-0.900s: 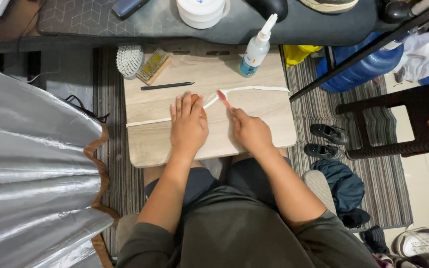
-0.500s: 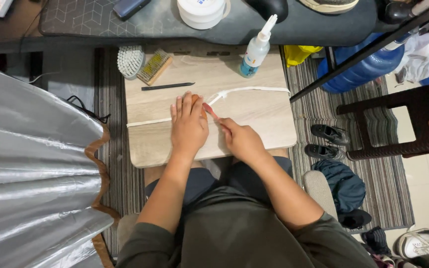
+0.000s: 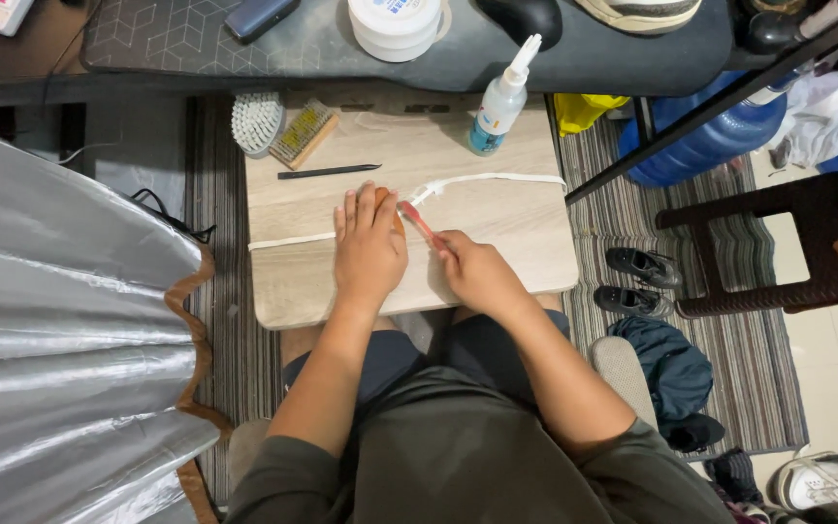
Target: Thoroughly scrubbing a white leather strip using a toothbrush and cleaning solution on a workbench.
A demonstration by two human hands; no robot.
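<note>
On the light wooden board (image 3: 497,243) resting across the person's lap, a long white shoelace (image 3: 497,179) is lying stretched from the left edge to the right, and both hands are meeting over its middle. Flattened palm-down, the left hand (image 3: 369,247) is pressing on the lace with fingers extended and close together, closing around nothing, which looks like a way of pinning the lace so it is not sliding under the bristles. Curled around the handle, the right hand (image 3: 472,272) is gripping a red toothbrush (image 3: 419,221), angling its head toward the left fingertips so that the bristles are landing on the lace just beside the pinned stretch. Beyond the hands, a thin black tool (image 3: 330,172) is lying flat on the board, well apart from the work. Near the far edge a squeeze bottle (image 3: 499,102) with a blue base is standing upright, seemingly kept within reach. A round white brush (image 3: 257,121) and a wooden-backed brush (image 3: 305,134) are sitting just off the board's far left corner. Beside the board on the striped rug (image 3: 623,209), a pair of dark shoes (image 3: 637,281) is waiting.
</note>
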